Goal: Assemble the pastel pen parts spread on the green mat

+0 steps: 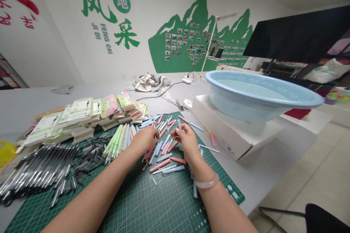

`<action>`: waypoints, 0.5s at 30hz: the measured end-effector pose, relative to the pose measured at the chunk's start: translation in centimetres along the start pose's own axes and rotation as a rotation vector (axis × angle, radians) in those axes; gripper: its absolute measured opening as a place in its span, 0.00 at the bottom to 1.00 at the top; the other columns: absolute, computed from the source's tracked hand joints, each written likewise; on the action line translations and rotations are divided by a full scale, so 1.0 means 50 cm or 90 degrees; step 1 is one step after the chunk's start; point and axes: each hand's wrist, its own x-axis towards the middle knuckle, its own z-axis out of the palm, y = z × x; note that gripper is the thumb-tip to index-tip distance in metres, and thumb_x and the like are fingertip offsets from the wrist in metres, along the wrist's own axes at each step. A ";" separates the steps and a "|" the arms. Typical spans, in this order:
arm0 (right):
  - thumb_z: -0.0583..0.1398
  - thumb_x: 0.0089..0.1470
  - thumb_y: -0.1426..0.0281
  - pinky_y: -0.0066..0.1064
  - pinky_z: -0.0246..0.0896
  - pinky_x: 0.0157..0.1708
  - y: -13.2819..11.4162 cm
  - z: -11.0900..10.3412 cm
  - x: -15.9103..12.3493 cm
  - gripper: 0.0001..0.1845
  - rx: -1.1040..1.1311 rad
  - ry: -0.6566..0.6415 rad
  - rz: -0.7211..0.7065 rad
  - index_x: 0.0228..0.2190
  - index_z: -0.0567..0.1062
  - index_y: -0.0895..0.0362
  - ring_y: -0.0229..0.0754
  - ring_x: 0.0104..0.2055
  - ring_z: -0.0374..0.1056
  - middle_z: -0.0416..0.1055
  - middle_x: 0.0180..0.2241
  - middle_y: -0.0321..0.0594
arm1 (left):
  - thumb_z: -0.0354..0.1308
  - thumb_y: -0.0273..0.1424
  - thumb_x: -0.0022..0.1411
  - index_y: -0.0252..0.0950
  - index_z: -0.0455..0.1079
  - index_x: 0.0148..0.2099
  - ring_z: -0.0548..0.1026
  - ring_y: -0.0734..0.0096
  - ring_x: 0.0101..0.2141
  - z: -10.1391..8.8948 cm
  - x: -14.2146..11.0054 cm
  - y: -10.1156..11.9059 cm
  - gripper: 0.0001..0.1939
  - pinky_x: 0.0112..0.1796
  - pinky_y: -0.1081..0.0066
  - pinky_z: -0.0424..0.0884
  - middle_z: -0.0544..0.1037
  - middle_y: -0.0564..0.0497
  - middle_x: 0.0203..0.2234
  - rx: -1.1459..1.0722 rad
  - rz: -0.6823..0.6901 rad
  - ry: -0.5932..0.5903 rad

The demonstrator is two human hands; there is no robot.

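A short blue pen piece (179,124) stands up between the pinched fingers of my right hand (188,142). My left hand (145,139) is closed at the edge of the loose pile, with its fingertips bent inward; whatever they grip is hidden. Between and below both hands lie several pinkish-red pen pieces (160,165), blue pen pieces (174,170) and thin white sticks (164,169). Beside my left hand, green, pink and blue pens (117,142) lie in a row. All of these are on a green cutting mat (136,200).
Clear pens with black parts (41,169) cover the mat's left side. Stacked small boxes (79,111) stand behind them. A blue basin (262,94) rests on a white carton (218,125) to the right. Crumpled cloth (149,82) and a cable lie farther back.
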 end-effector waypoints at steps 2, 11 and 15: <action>0.61 0.44 0.64 0.31 0.62 0.30 -0.001 -0.003 0.003 0.10 0.008 0.012 -0.008 0.28 0.68 0.56 0.39 0.27 0.67 0.72 0.23 0.36 | 0.56 0.28 0.51 0.39 0.75 0.33 0.72 0.68 0.34 -0.005 -0.005 0.006 0.07 0.35 0.73 0.63 0.76 0.51 0.30 -0.064 0.105 -0.024; 0.58 0.40 0.71 0.27 0.56 0.24 0.000 -0.020 0.020 0.08 0.003 0.086 -0.040 0.27 0.65 0.55 0.35 0.22 0.62 0.70 0.21 0.32 | 0.58 0.28 0.49 0.40 0.76 0.32 0.70 0.70 0.33 -0.004 -0.031 0.035 0.07 0.35 0.75 0.62 0.74 0.51 0.29 -0.097 0.243 -0.086; 0.57 0.38 0.72 0.25 0.46 0.19 0.012 -0.030 0.030 0.07 -0.022 0.112 -0.080 0.25 0.65 0.55 0.33 0.18 0.54 0.68 0.20 0.31 | 0.59 0.28 0.46 0.41 0.76 0.30 0.71 0.69 0.32 -0.008 -0.039 0.018 0.07 0.31 0.74 0.62 0.75 0.52 0.28 -0.044 0.228 -0.130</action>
